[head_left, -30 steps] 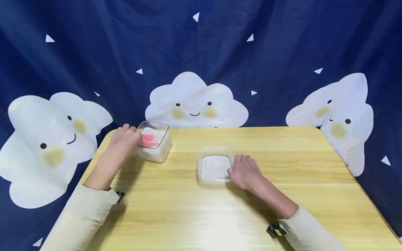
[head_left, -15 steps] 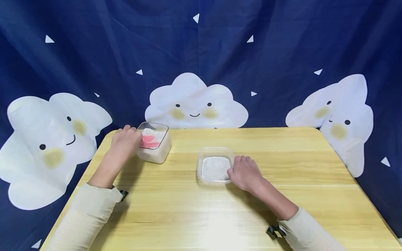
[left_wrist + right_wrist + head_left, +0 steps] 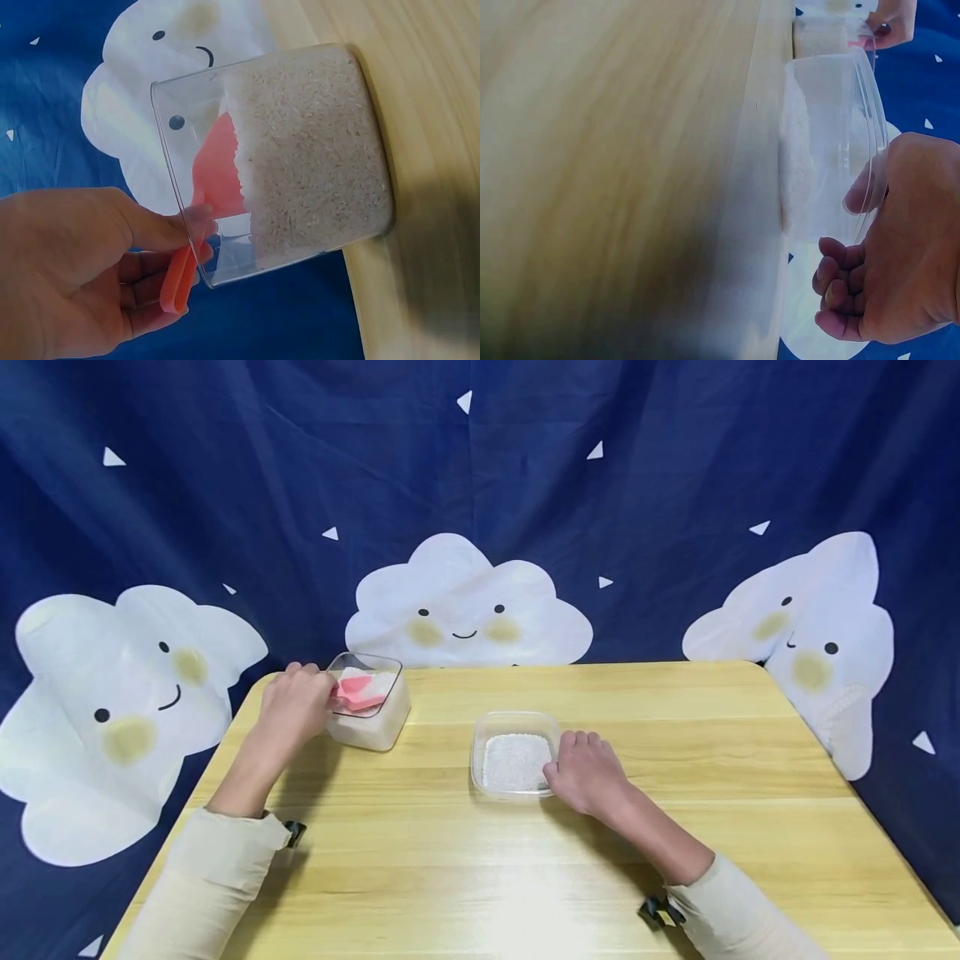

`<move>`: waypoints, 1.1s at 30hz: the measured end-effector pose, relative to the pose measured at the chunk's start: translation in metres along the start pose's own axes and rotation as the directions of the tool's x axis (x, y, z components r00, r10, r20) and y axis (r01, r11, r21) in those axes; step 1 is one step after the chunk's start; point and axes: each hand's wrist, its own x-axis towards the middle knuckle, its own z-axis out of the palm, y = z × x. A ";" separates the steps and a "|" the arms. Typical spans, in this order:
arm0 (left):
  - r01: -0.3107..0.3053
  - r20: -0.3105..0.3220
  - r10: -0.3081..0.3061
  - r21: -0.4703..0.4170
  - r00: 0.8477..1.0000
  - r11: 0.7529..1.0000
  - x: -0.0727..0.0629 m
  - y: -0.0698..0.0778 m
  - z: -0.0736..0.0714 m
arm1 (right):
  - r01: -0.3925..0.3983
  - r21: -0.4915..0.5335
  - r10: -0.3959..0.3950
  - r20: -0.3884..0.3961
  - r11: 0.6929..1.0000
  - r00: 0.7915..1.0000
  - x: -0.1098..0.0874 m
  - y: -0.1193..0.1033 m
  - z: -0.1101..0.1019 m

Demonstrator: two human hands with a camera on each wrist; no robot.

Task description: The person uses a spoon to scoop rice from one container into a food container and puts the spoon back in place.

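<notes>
My left hand (image 3: 294, 702) grips the handle of a pink scoop (image 3: 221, 172). The scoop's head lies inside a tall clear square container (image 3: 386, 727), its edge against the white rice (image 3: 307, 150) that fills much of it. In the left wrist view the thumb and fingers wrap the handle right at the container's rim. To the right, a low clear plastic box (image 3: 478, 756) sits on the table with a layer of rice (image 3: 516, 762) in it. My right hand (image 3: 588, 774) holds this box by its right side, thumb over the rim and fingers curled outside.
A light wooden table (image 3: 420, 860) carries both containers; the tall one stands near its back left corner. Behind the table hangs a dark blue curtain (image 3: 645, 485) printed with smiling white clouds and small triangles.
The scoop has tilted and come up a little in the rice, so more of its pink head shows. My right hand and the low box have stayed where they were.
</notes>
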 end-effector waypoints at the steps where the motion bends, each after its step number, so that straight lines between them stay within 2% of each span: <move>1: 0.005 0.005 -0.005 -0.015 1.000 1.000 0.000 -0.001 0.001 | 0.000 0.002 0.000 0.000 1.000 1.000 0.000 0.000 0.000; 8: 0.045 0.019 -0.043 -0.090 0.999 0.995 -0.004 -0.004 -0.001 | 0.005 0.011 -0.005 0.003 1.000 1.000 0.000 -0.001 0.000; 23: 0.034 -0.102 -0.049 -0.137 0.994 0.990 -0.019 -0.004 -0.003 | -0.010 0.009 0.010 0.000 1.000 1.000 0.001 0.000 0.001; 33: 0.008 -0.190 -0.038 -0.157 0.981 0.988 -0.028 -0.009 -0.002 | -0.006 0.007 0.006 -0.003 1.000 1.000 0.000 0.000 0.000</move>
